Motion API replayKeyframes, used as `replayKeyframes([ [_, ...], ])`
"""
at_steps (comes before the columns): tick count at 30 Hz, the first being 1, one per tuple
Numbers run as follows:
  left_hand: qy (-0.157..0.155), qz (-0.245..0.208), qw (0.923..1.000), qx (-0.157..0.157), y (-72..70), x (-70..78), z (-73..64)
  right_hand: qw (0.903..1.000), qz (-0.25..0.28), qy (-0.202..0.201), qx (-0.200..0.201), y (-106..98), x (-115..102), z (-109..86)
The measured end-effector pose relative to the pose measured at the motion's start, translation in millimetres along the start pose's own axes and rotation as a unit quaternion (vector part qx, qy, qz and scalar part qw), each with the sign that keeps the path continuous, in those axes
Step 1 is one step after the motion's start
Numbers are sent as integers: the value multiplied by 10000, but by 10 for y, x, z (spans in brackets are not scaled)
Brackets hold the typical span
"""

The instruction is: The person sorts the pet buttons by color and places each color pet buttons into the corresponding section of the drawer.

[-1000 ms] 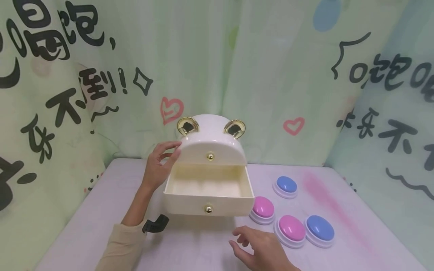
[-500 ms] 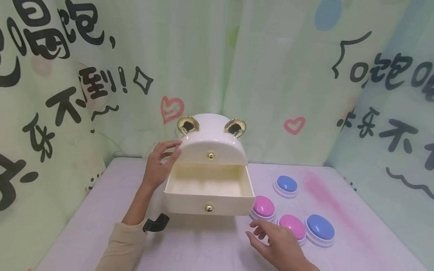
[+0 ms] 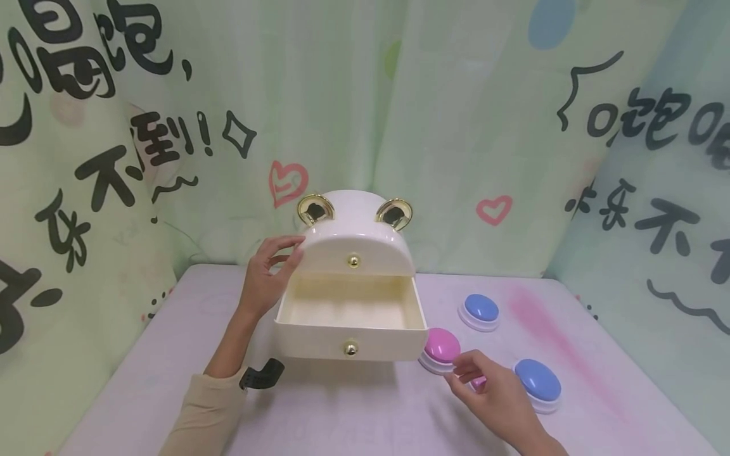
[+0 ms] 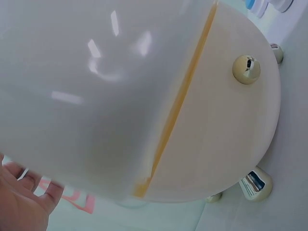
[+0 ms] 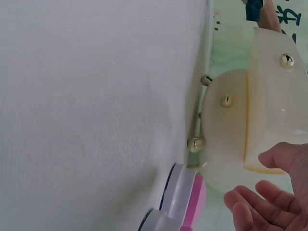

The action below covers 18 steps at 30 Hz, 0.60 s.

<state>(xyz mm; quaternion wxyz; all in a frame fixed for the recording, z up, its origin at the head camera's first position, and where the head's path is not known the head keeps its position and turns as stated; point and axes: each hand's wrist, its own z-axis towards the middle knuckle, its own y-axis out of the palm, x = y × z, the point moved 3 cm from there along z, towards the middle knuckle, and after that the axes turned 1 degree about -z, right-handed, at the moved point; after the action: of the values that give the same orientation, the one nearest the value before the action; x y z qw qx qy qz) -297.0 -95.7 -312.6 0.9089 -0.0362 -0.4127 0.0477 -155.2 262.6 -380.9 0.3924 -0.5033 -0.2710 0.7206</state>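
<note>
A cream storage box (image 3: 356,244) with a rounded top, gold knobs and two gold-rimmed, ear-like pieces stands mid-table. Its lower drawer (image 3: 319,342) is pulled out, and the inside shows bare. My left hand (image 3: 269,272) touches the box's upper left side with its fingertips; in the left wrist view, those fingers (image 4: 50,195) lie at the box's edge. To the right, my right hand (image 3: 496,392) hovers with loosely bent fingers over a front pink push button (image 3: 478,382), mostly hidden beneath it. Nothing is held in that hand. Another pink push button (image 3: 441,345) sits beside the drawer's corner.
Two blue push buttons stand on the right: one farther back (image 3: 481,308), another (image 3: 537,380) just right of my right hand. The white table (image 3: 331,418) bears a pink smear (image 3: 553,342). Printed curtains (image 3: 445,126) enclose the back and sides. A black device (image 3: 262,375) sits at my left wrist.
My right hand has moved right and slightly away from me, from in front of the drawer to over the front pink button. The left hand, box and drawer have stayed put.
</note>
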Motion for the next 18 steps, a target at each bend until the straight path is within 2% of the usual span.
replayKeyframes([
  [3,-22,23,10000,-4,-1,-36,0,10000,70,29,-22,-16,31,6],
  [10,7,31,10000,62,-6,-347,49,9995,-67,287,-61,-78,78,24],
  [18,67,-62,9999,60,-15,-383,52,9988,-315,366,-8,-145,124,17],
])
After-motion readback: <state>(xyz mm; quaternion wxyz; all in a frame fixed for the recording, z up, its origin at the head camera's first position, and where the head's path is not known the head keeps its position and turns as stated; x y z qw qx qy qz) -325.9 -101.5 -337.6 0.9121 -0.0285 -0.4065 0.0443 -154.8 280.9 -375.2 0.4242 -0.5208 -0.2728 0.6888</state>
